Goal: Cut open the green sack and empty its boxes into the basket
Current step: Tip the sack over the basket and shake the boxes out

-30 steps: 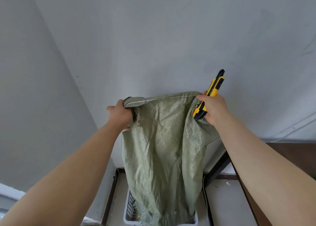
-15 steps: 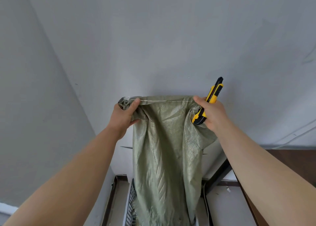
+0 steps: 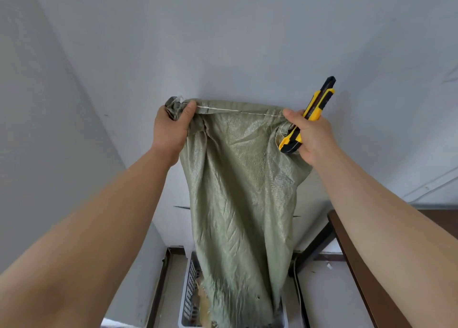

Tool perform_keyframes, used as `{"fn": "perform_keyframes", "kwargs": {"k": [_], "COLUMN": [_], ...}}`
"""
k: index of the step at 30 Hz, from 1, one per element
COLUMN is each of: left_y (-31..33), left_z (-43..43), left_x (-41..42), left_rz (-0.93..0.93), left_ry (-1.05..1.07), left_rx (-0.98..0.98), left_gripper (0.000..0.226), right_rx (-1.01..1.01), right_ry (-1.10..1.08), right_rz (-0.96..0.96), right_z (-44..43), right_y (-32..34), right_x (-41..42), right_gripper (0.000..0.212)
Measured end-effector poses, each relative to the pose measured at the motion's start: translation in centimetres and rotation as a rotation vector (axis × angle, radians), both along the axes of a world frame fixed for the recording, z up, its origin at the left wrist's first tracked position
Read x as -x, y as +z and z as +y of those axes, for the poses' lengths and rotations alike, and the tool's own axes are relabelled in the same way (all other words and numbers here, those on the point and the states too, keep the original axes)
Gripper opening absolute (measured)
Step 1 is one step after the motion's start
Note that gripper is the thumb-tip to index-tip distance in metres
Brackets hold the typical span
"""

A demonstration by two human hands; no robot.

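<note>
The green woven sack [image 3: 238, 194] hangs limp and upside down in front of the wall, its stitched seam held level at the top. My left hand [image 3: 171, 127] grips the sack's left top corner. My right hand [image 3: 309, 134] pinches the right top corner and also holds a yellow and black utility knife [image 3: 307, 114], pointing up and right. The sack's frayed cut end hangs into a white slotted basket [image 3: 188, 293] on the floor. Brownish contents show inside the basket beside the sack's end; no single box is plain to see.
A dark wooden table [image 3: 366, 273] with a black metal leg stands at the right. A grey wall fills the view ahead and at the left. A dark skirting strip [image 3: 158, 285] runs along the floor left of the basket. A white cable lies right of the basket.
Both hands have lifted the sack higher and spread its top seam straight. My left hand shifted its hold to the corner. The sack hangs flatter and longer.
</note>
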State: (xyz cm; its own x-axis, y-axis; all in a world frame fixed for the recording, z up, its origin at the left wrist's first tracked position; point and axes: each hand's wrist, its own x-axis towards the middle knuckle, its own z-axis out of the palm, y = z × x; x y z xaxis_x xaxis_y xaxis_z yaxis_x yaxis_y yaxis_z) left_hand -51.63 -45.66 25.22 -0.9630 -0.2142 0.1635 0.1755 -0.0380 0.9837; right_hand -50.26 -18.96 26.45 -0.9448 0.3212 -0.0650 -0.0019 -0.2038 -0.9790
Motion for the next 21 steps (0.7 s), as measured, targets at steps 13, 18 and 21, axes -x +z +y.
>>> {"fn": "perform_keyframes", "kwargs": {"k": [13,18,21], "left_y": [-1.2,-2.4,-1.2], "left_z": [0.4,0.8,0.9], "left_x": [-1.2,-2.3,-2.4], "left_rz": [-0.023,-0.084,-0.072], "left_ry": [0.111,0.054,0.051], "left_rx": [0.089,0.124,0.092], "left_gripper": [0.032,0.026,0.026], "right_rx": [0.042,0.011,0.024], "right_ry": [0.014,0.011,0.014], "right_rz": [0.009,0.008,0.044], "right_z": [0.0,0.4,0.2], "right_y": [-1.1,-1.4,-0.1], "right_x": [-0.6,-1.1,-1.1], "right_gripper": [0.034,0.033,0.034]}}
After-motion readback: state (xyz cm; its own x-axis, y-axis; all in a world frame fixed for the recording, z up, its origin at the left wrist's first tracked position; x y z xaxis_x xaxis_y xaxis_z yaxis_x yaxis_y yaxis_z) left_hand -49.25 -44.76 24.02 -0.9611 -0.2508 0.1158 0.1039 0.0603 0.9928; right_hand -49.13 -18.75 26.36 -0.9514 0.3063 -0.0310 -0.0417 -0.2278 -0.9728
